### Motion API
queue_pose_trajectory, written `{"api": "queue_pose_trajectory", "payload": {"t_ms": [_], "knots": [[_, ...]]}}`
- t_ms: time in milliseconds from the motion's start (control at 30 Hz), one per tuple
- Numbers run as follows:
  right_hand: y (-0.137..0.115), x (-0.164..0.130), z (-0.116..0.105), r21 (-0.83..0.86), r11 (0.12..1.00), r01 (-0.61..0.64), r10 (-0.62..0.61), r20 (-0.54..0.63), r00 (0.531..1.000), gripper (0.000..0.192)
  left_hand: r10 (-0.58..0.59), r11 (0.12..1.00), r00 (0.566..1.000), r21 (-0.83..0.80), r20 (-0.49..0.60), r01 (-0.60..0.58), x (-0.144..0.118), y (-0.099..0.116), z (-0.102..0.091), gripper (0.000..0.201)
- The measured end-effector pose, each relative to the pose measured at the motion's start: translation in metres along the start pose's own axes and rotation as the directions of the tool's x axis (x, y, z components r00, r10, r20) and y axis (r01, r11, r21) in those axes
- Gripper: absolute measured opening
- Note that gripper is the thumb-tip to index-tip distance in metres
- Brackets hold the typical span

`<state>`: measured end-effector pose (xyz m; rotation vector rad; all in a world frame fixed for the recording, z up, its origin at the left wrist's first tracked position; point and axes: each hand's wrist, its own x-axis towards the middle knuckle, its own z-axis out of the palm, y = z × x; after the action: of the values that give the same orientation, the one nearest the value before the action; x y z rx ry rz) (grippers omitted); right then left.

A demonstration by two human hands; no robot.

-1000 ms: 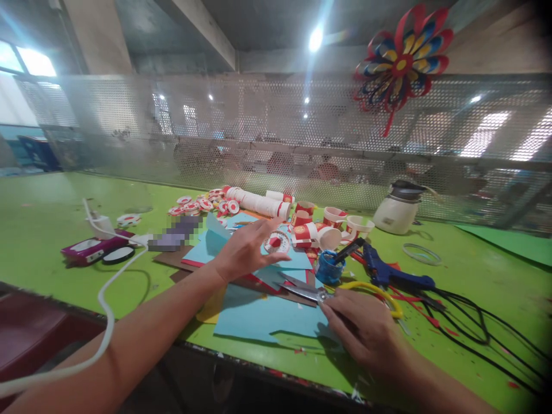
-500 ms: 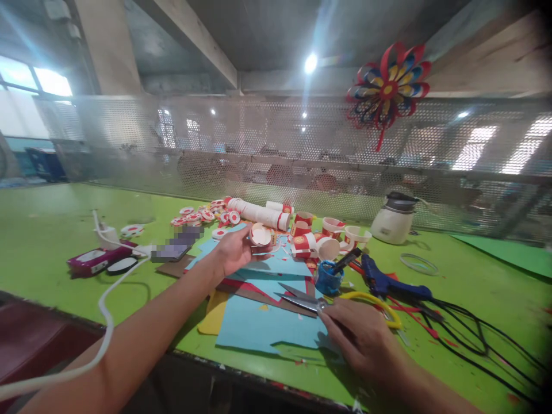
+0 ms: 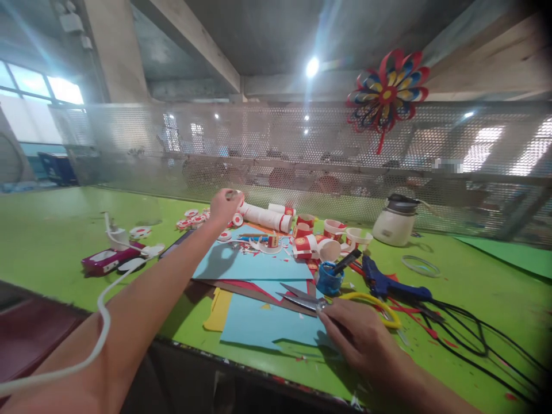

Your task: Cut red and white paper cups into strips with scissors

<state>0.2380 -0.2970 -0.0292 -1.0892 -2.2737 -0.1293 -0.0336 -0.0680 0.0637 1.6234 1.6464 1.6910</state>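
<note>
My left hand (image 3: 223, 206) is stretched far over the green table (image 3: 52, 241), by a lying stack of red-and-white paper cups (image 3: 264, 217). Its fingers are closed on a small white paper cup piece (image 3: 234, 195). Red-and-white paper discs (image 3: 193, 219) lie just left of it. My right hand (image 3: 362, 339) rests near the front edge on yellow-handled scissors (image 3: 302, 296), fingers over the pivot, blades pointing left. The scissors lie on blue paper sheets (image 3: 259, 322).
More paper cups (image 3: 328, 238), a small blue pot (image 3: 328, 279), a blue glue gun (image 3: 388, 282) with black cables (image 3: 470, 330) and a white pot (image 3: 394, 221) stand to the right. A pink box (image 3: 106, 260) and a white cable (image 3: 103, 310) are left. A mesh screen (image 3: 129, 149) carries a paper pinwheel (image 3: 386, 92).
My left hand took a cup piece off the blue paper and moved away and left, up to the lying stack of cups. My right hand stayed on the scissors.
</note>
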Motion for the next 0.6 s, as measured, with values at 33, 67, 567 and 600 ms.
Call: {"api": "queue_pose_trajectory", "payload": {"t_ms": [33,67,567,600], "knots": [[0.001,0.0,0.0,-0.001,1.0,0.002,-0.002,0.002,1.0,0.026,0.05,0.994,0.999,0.092,0.023,-0.052,0.005,-0.002,0.005,0.037],[0.001,-0.001,0.001,-0.002,1.0,0.0,0.0,0.002,1.0,0.026,0.087,0.98,0.995,0.174,0.057,-0.096,0.008,-0.006,0.012,0.037],[-0.011,0.005,-0.008,0.037,0.993,-0.115,0.107,0.185,0.977,0.03,0.045,0.652,0.889,0.661,0.457,-0.372,0.011,-0.065,0.088,0.038],[-0.011,0.005,-0.008,0.032,0.993,-0.112,0.104,0.194,0.976,0.031,0.033,0.644,0.882,0.665,0.471,-0.379,0.01,-0.067,0.089,0.037]]}}
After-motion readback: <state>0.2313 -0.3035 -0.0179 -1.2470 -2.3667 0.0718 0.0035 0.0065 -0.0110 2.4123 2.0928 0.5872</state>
